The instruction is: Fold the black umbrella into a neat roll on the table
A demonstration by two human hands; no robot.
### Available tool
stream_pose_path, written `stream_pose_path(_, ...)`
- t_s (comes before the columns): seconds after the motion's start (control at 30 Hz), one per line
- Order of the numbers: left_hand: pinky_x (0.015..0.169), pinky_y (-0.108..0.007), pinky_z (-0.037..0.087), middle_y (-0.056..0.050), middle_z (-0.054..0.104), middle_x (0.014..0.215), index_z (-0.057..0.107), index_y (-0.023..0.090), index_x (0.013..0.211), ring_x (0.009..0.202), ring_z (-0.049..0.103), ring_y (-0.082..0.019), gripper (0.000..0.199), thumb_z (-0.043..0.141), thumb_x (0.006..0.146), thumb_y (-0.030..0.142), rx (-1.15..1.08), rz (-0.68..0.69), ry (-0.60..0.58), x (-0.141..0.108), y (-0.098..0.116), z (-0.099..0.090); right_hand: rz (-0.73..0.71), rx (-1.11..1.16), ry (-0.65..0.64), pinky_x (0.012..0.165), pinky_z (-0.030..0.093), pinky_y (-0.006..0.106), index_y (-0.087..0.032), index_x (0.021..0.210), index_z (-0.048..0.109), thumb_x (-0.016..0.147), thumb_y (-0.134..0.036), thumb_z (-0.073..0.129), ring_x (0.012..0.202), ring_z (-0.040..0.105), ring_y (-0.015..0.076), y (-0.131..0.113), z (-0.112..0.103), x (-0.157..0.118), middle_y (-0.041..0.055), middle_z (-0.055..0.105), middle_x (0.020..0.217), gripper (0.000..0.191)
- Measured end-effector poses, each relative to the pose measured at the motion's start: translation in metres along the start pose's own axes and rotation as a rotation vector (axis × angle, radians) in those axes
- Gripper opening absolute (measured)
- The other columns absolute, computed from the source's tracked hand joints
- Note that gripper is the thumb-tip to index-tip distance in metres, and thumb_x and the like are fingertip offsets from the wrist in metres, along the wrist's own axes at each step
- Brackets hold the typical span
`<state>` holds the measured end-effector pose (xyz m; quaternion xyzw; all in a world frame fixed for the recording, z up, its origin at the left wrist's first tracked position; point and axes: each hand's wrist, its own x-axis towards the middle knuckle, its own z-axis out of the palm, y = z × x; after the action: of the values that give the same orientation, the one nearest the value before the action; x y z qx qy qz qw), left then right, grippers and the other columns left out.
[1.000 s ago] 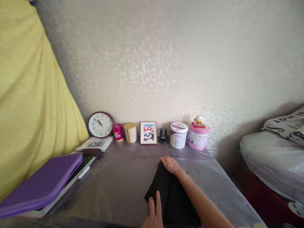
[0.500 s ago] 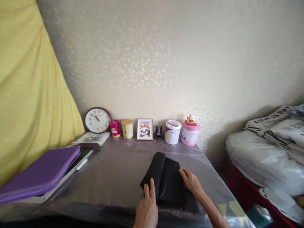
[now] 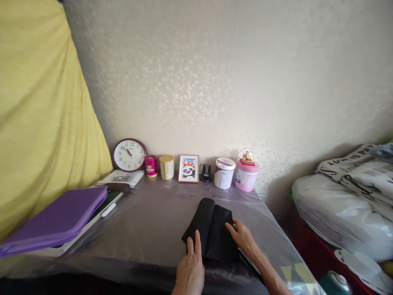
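A black folded item (image 3: 219,233), leather-like with a seam down its middle, lies on the covered table near the front edge. My left hand (image 3: 190,268) rests at its lower left, two fingers stretched out over its edge. On the right side of the item, my right hand (image 3: 242,237) touches the top surface with its fingers apart. Beneath my right wrist a dark, thin object with a light edge (image 3: 250,262) shows in part; what it is I cannot make out.
Along the wall stand a clock (image 3: 129,155), a pink tin (image 3: 150,166), a yellow-lidded can (image 3: 166,167), a framed panda picture (image 3: 188,168), a black stapler-like object (image 3: 206,173) and two tubs (image 3: 224,174). A purple folder (image 3: 58,217) lies left, white bags (image 3: 340,205) right.
My right hand has moved slightly left, farther over the black item. More of the thin object under my right wrist shows. My left hand stays nearly in place. The view has shifted slightly.
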<state>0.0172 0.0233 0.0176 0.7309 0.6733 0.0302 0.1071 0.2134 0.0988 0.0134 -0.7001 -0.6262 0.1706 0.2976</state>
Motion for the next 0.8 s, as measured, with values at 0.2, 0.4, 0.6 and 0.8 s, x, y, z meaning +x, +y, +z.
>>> stream_pose_path(0.2,0.071,-0.027,0.049,-0.022,0.028,0.138,0.005,0.014,0.136,0.084,0.063,-0.018,0.071,0.027,0.072,-0.003,-0.001,-0.002,0.003,-0.001,0.000,0.001,-0.031,0.375,-0.061,0.047,0.038,0.024,-0.015,0.073,0.060,0.074,-0.046,0.046,0.054,0.054,0.0154,-0.011,-0.002,0.007,0.0001,0.057,0.056,0.033)
stream_pose_path(0.4,0.072,-0.024,0.049,-0.021,0.026,0.139,0.005,0.013,0.136,0.085,0.063,-0.017,0.072,0.030,0.071,-0.002,-0.004,-0.005,-0.026,-0.001,0.000,-0.001,-0.023,0.652,-0.178,0.043,0.038,0.020,-0.016,0.089,0.058,0.072,-0.049,0.050,0.051,0.051,0.0118,-0.063,0.005,0.020,-0.0022,0.055,0.058,0.038)
stream_pose_path(0.6,0.071,-0.021,0.048,-0.020,0.033,0.136,0.019,0.015,0.136,0.084,0.063,-0.016,0.067,0.032,0.072,-0.002,0.020,0.009,0.045,0.004,-0.005,0.012,-0.064,0.621,-0.197,0.038,0.034,0.018,-0.014,0.089,0.055,0.075,-0.040,0.048,0.045,0.044,0.0085,-0.085,0.044,0.039,-0.0051,0.047,0.054,0.030)
stream_pose_path(0.8,0.073,-0.021,0.047,-0.018,0.034,0.136,0.029,0.015,0.134,0.086,0.063,-0.015,0.061,0.031,0.074,0.000,-0.003,0.011,0.012,0.007,-0.008,0.012,-0.038,0.438,-0.202,0.045,0.042,0.021,-0.015,0.101,0.052,0.077,-0.032,0.048,0.058,0.055,0.0129,-0.087,0.071,0.046,-0.0019,0.056,0.063,0.030)
